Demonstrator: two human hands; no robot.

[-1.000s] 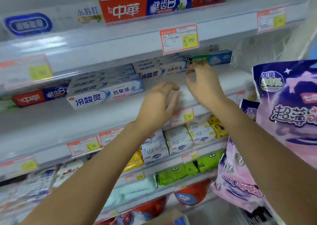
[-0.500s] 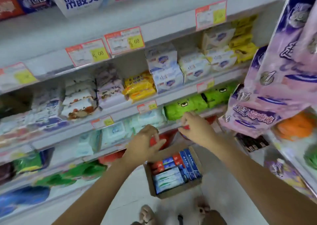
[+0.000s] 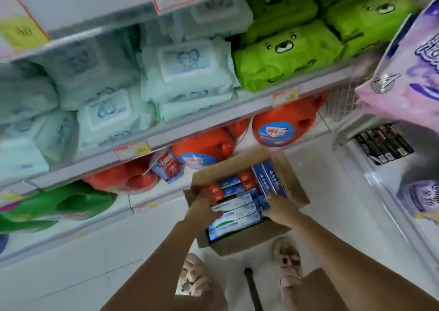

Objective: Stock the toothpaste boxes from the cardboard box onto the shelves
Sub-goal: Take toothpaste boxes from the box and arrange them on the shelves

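Observation:
An open cardboard box [image 3: 294,187] sits on the floor in front of the bottom shelf. It is packed with toothpaste boxes: white-and-green ones [image 3: 237,212] lying flat at the near side, red ones [image 3: 216,190] and dark blue ones [image 3: 268,177] behind. My left hand [image 3: 202,209] is down in the carton at the left end of the white-and-green boxes, fingers curled onto them. My right hand [image 3: 282,209] touches their right end. The boxes lie flat in the carton, and motion blur hides whether either hand grips one.
Shelves [image 3: 213,118] rise on the left with pale green wipe packs [image 3: 187,73], bright green packs [image 3: 285,59] and orange detergent jugs [image 3: 280,128]. Purple packets [image 3: 408,73] hang at the right. My slippered feet [image 3: 286,270] stand just behind the carton on the white floor.
Both hands left the upper toothpaste shelf and dropped down to the carton on the floor. The view tilted down with them, and the hands now touch the white-and-green boxes.

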